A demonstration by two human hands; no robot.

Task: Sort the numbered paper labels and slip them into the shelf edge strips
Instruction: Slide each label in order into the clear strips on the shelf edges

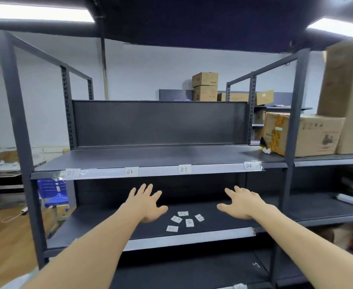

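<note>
Dark shelf (223, 226) under both hands, left (148, 204) and right (241, 203), fingers spread, holding nothing.

2 ceiling panels (38, 12), upper left and upper right, blow out to white and light the room evenly. The upper strip (159, 171) catches a pale sheen, while the space under its shelf (150, 155) sits in shadow. Wide-angle distortion bows the uprights (15, 122) near the frame edges. Far boxes (204, 86) look soft, and the lower corners smear.
</note>
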